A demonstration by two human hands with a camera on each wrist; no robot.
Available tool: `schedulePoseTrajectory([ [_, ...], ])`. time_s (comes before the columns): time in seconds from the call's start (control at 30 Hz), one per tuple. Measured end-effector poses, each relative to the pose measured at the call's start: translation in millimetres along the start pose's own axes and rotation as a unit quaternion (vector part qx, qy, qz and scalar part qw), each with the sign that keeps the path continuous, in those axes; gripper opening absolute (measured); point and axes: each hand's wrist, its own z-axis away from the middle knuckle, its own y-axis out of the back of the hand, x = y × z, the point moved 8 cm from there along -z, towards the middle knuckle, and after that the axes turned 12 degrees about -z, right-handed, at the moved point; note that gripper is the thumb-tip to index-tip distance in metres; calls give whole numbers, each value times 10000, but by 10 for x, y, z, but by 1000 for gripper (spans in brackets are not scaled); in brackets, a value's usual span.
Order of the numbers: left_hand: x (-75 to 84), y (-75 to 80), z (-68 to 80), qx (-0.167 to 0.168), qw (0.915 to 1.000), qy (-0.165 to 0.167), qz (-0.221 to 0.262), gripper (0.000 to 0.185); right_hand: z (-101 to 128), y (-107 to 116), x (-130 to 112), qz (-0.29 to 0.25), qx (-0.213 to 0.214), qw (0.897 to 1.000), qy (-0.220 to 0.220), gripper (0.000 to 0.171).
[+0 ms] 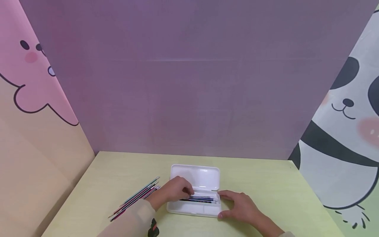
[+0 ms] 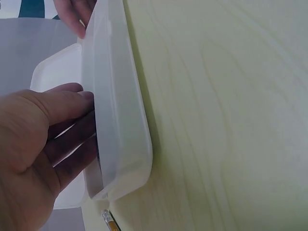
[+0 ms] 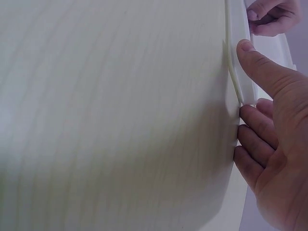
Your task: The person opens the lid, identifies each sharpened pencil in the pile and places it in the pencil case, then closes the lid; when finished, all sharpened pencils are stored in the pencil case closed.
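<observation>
A: Starting at the left, what lies on the pale yellow-green wooden table?

B: A loose bundle of thin coloured pencils, fanned out just beside the left sleeve; they sit within easy reach of that arm

A: And the left hand?

B: It reaches into the open white plastic pencil case, fingers curled down onto the dark blue pens in the tray. It seems to pinch one, though the head view is too small to be sure. The left wrist view shows its fingers bent inside the case wall

A: Where is the case itself?

B: Mid-table, near the front edge, lid laid back flat toward the purple wall

A: The right hand?

B: Spread against the case's right end, thumb along the rim, fingers straight against the side; I'd judge it steadies the case so it doesn't slide

A: Any writing?

B: None readable; only a cartoon bear on the left panel and a panda on the right
</observation>
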Motion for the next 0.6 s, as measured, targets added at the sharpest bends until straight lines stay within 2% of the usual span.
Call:
schedulePoseTrajectory([
  [0.1, -34, 23, 9, 75, 9999, -51, 144, 15, -9, -3, 10, -19, -17, 10000, -58, 81],
  [0.3, -195, 102, 59, 183, 9984, 113, 525, 15, -2, 2, 34, 0, -10, 10000, -44, 82],
  [0.47, -303, 281, 186, 322, 9963, 164, 781, 16, 10, 8, 38, -5, -2, 10000, 23, 82],
  [0.6, -440, 394, 321, 330, 9959, 253, 800, 17, 11, 24, 31, -54, 36, 10000, 34, 82],
])
